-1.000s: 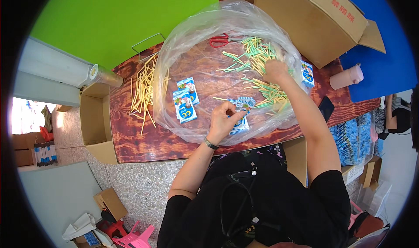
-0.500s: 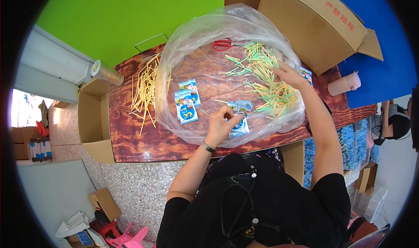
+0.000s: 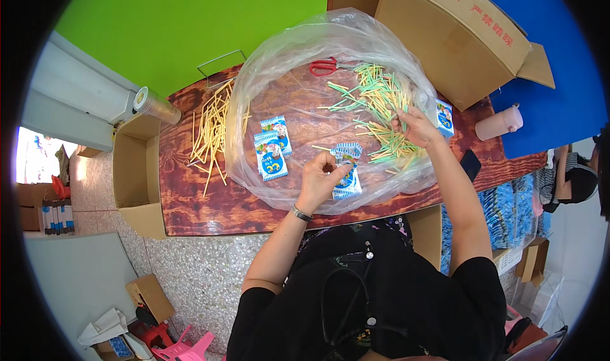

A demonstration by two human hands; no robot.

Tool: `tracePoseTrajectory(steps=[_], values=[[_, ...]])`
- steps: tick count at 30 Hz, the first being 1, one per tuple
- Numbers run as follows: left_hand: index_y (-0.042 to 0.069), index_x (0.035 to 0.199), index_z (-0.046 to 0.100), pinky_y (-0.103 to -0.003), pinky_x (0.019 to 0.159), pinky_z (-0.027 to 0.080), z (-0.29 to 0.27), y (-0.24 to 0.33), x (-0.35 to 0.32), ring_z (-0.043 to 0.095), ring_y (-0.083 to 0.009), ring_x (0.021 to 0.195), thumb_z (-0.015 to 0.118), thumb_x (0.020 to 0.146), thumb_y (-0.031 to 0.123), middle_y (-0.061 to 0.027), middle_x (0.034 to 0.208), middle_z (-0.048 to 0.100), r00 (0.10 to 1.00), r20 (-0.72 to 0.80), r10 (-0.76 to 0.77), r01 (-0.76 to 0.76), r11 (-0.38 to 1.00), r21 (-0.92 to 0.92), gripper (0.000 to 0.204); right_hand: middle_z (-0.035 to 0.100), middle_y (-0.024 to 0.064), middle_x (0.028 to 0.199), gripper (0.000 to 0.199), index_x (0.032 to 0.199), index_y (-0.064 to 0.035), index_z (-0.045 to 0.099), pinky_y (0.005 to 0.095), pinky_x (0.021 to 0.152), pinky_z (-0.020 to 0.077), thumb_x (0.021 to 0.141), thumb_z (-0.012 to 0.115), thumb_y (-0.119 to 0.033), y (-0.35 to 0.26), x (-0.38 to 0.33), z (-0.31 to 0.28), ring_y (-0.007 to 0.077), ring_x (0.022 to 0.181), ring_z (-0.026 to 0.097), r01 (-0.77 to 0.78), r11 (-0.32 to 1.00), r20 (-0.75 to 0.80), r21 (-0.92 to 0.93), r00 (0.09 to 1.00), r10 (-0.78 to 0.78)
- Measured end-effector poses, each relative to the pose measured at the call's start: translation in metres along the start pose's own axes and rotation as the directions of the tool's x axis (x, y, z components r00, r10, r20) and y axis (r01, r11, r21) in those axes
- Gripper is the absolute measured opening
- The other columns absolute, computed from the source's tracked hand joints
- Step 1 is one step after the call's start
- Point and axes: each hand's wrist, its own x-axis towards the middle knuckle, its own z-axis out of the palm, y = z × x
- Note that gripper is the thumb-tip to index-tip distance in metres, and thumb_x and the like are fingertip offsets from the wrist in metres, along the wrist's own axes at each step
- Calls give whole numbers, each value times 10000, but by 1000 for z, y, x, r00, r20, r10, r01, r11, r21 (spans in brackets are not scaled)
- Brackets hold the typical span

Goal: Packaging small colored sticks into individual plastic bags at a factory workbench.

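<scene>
At left grip [image 3: 318,184], blue packet [image 3: 347,187] held thumb-side, sticks [image 3: 385,93] at right grip [image 3: 417,128].

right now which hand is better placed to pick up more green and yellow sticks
Probably the right hand: it is right at the green and yellow sticks, while the left hand is farther off and appears to hold a blue and white packet.

Near 12 o'clock, red-handled scissors [image 3: 323,66] are seen. Between 1 and 2, a large cardboard box [image 3: 445,49] is placed; towards 2:30, a pink bottle [image 3: 494,124]; at 3, a dark flat slab [image 3: 470,165] on the bench [image 3: 197,217]. An open carton [image 3: 136,167] is shown at 9, a clear cylinder [image 3: 159,107] at 10, a green panel [image 3: 190,30] at 11.
</scene>
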Motion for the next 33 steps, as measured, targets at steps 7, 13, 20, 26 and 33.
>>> tracePoseTrajectory(steps=[7, 13, 20, 26, 33], values=[[75, 747, 522, -189, 524, 398, 19, -17, 9, 501, -4, 634, 740, 833, 87, 36, 718, 585, 988, 141, -64, 82, 989, -120, 234, 623, 176, 924, 140, 1004, -5, 536, 375, 726, 511, 904, 569, -97, 16, 5, 4, 319, 828, 628, 268, -75, 273, -960, 849, -452], [71, 700, 491, -222, 473, 346, 8, -18, 12, 427, -35, 554, 792, 770, 175, 36, 606, 479, 998, 14, 67, -66, 995, -77, 326, 566, 174, 911, 177, 979, 7, 508, 412, 744, 523, 803, 517, -14, 6, -19, 2, 361, 873, 619, 450, -472, 510, -758, 860, 1], [65, 701, 498, -244, 499, 394, -3, -2, 6, 465, -51, 571, 797, 761, 190, 15, 625, 516, 1000, 11, 23, -23, 999, -38, 329, 584, 240, 959, 107, 931, 16, 501, 467, 758, 518, 836, 509, -34, -7, 13, -9, 422, 893, 614, 210, -313, 273, -926, 947, -173], [43, 861, 622, -178, 525, 395, -7, -5, 2, 509, -4, 633, 749, 830, 126, 40, 727, 582, 996, 65, 65, -69, 996, 62, 154, 608, 298, 867, 153, 947, 39, 516, 539, 729, 460, 920, 522, -111, -14, 52, 5, 476, 846, 589, 95, -73, 119, -993, 790, -601], [33, 867, 626, -192, 539, 405, -7, -6, 3, 508, -17, 633, 755, 821, 123, 34, 732, 588, 998, 53, 38, -40, 999, 35, 164, 625, 306, 945, 220, 950, 46, 563, 525, 757, 486, 904, 569, -169, -4, 54, -4, 435, 912, 625, 95, -227, 145, -969, 967, -212]])
